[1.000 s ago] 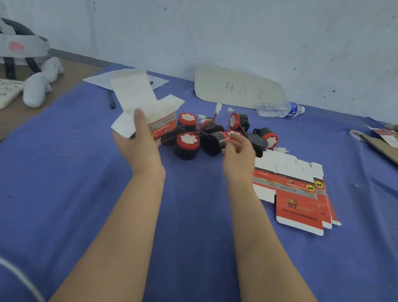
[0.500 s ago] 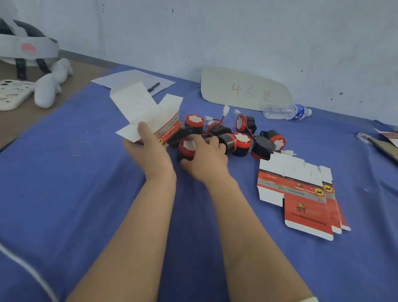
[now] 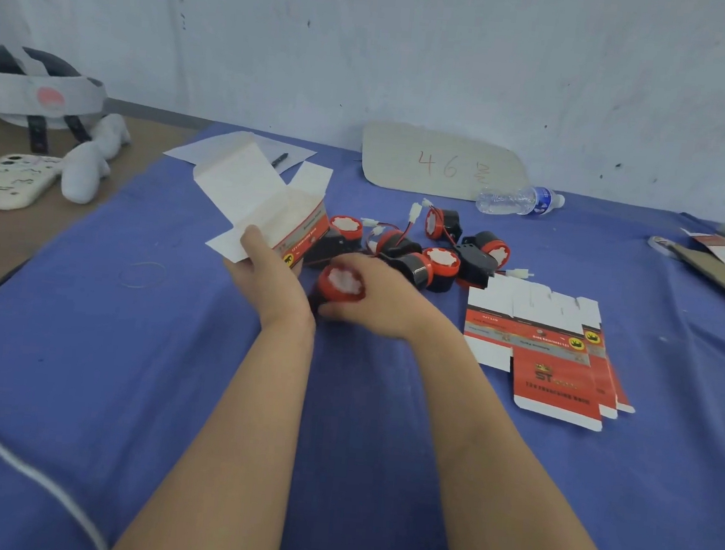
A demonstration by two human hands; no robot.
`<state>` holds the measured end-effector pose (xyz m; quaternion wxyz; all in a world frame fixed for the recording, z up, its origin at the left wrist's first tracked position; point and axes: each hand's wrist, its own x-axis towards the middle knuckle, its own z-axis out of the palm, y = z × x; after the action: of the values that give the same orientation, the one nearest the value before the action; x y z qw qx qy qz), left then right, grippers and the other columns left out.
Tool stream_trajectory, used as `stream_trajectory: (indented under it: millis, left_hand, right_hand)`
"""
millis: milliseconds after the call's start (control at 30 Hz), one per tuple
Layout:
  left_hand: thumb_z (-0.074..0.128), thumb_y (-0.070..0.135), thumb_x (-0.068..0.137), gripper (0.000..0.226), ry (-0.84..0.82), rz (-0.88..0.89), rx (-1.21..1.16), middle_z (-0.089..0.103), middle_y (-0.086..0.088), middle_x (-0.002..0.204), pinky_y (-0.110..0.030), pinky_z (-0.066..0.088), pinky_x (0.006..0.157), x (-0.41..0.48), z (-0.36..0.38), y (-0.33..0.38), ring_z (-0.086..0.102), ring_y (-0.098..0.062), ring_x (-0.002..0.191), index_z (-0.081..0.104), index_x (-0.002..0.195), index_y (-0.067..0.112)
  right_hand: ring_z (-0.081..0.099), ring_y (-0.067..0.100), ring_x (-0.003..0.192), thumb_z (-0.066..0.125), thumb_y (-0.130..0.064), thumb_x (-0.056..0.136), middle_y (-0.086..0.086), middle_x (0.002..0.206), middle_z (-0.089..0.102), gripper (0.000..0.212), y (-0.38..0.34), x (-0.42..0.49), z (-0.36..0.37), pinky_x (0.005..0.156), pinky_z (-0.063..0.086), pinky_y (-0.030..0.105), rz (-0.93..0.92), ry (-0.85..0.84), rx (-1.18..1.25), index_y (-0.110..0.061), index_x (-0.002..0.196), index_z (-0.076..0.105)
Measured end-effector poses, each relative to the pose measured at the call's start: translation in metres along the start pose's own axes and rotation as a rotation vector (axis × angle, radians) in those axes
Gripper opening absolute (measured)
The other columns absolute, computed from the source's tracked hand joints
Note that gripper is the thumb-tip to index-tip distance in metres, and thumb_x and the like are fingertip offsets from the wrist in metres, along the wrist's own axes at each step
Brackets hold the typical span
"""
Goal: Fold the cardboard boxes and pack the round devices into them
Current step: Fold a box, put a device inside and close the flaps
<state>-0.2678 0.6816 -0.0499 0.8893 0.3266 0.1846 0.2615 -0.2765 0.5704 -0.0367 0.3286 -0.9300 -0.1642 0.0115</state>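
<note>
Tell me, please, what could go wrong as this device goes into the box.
1. Only the left hand holds the box, flaps open; it may skew or crush under the push.
2. The device in the right hand may trail a wire caught in the pile, dragging others along.

The round device in the right hand was smeared with blur, its black body mostly hidden. Fingers of the left hand lay hidden behind the box. The headband ran off the left edge.
</note>
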Motion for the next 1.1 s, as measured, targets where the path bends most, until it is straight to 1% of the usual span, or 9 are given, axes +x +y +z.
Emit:
stream_trajectory:
  millis: [100,200,267,367,500,600,767,867,1100]
  left_hand:
    - [0.044,0.024,0.096,0.033,-0.017,0.018,0.024,0.062,-0.003,0.119,-0.028,0.058,0.075,-0.001,0.002,0.0,0.064,-0.013,0.1,0.046,0.128,0.013]
    - [0.048,0.023,0.096,0.029,-0.094,0.052,0.161,0.066,-0.003,0.114,-0.039,0.056,0.086,-0.005,0.006,-0.002,0.065,-0.016,0.101,0.053,0.122,0.012]
    - [0.05,0.023,0.096,0.023,-0.251,0.053,0.275,0.067,-0.002,0.11,-0.044,0.053,0.093,-0.013,0.009,-0.006,0.064,-0.018,0.104,0.057,0.116,0.013]
    - [0.053,0.027,0.094,0.016,-0.483,0.046,0.465,0.07,0.007,0.103,-0.043,0.052,0.095,-0.023,0.01,-0.015,0.064,-0.015,0.103,0.062,0.106,0.022]
    - [0.05,0.033,0.091,0.015,-0.624,0.057,0.643,0.066,0.016,0.084,-0.028,0.05,0.087,-0.029,0.009,-0.024,0.061,-0.004,0.086,0.062,0.085,0.03]
    - [0.038,0.023,0.1,0.024,-0.578,0.026,0.649,0.07,0.001,0.106,-0.042,0.049,0.097,-0.029,0.007,-0.029,0.064,-0.016,0.103,0.061,0.099,0.022]
    - [0.033,0.028,0.104,0.031,-0.54,-0.065,0.561,0.071,-0.002,0.11,-0.04,0.05,0.098,-0.028,0.003,-0.029,0.065,-0.016,0.105,0.064,0.106,0.024]
    - [0.034,0.028,0.101,0.034,-0.577,-0.123,0.486,0.074,0.0,0.104,-0.031,0.055,0.078,-0.027,0.007,-0.022,0.069,-0.015,0.096,0.067,0.106,0.021]
    - [0.059,0.036,0.093,0.027,-0.72,-0.246,0.485,0.071,0.0,0.11,-0.038,0.057,0.084,-0.029,0.003,-0.017,0.069,-0.014,0.099,0.059,0.118,0.026]
  right_hand:
    - [0.063,0.015,0.091,0.07,-0.036,0.083,-0.004,0.093,0.068,0.021,0.0,-0.012,-0.021,0.083,0.049,0.03,0.09,0.416,0.678,-0.022,0.1,0.068]
    - [0.063,0.012,0.076,0.052,-0.042,0.095,-0.004,0.082,0.069,0.028,-0.003,-0.021,-0.057,0.077,0.047,0.03,0.015,0.837,1.238,-0.022,0.088,0.07]
    - [0.062,0.009,0.087,0.055,-0.044,0.092,-0.004,0.096,0.068,0.033,-0.009,-0.027,-0.076,0.081,0.049,0.026,-0.069,1.066,1.2,-0.018,0.108,0.066]
    - [0.059,0.004,0.101,0.065,-0.042,0.081,-0.005,0.109,0.062,0.049,-0.02,-0.035,-0.078,0.089,0.047,0.017,-0.116,1.249,0.768,-0.017,0.123,0.06]
    - [0.051,0.014,0.108,0.073,-0.04,0.077,-0.002,0.113,0.042,0.067,-0.013,-0.034,-0.045,0.1,0.041,0.028,-0.033,0.956,0.148,-0.025,0.138,0.047]
    - [0.05,0.022,0.116,0.075,-0.043,0.077,0.003,0.126,0.045,0.07,-0.004,-0.03,-0.013,0.102,0.037,0.03,0.001,0.685,0.018,-0.024,0.138,0.045]
    - [0.047,0.021,0.118,0.074,-0.044,0.078,0.004,0.128,0.051,0.07,0.001,-0.023,0.0,0.098,0.032,0.026,-0.031,0.732,-0.066,-0.015,0.136,0.047]
    - [0.045,0.022,0.12,0.074,-0.046,0.076,0.003,0.126,0.055,0.07,0.006,-0.025,0.002,0.1,0.024,0.028,0.011,0.75,-0.123,-0.014,0.132,0.047]
    - [0.052,0.022,0.1,0.073,-0.02,0.079,0.004,0.107,0.059,0.036,0.006,-0.027,0.01,0.086,0.045,0.042,-0.063,0.718,0.042,-0.009,0.106,0.053]
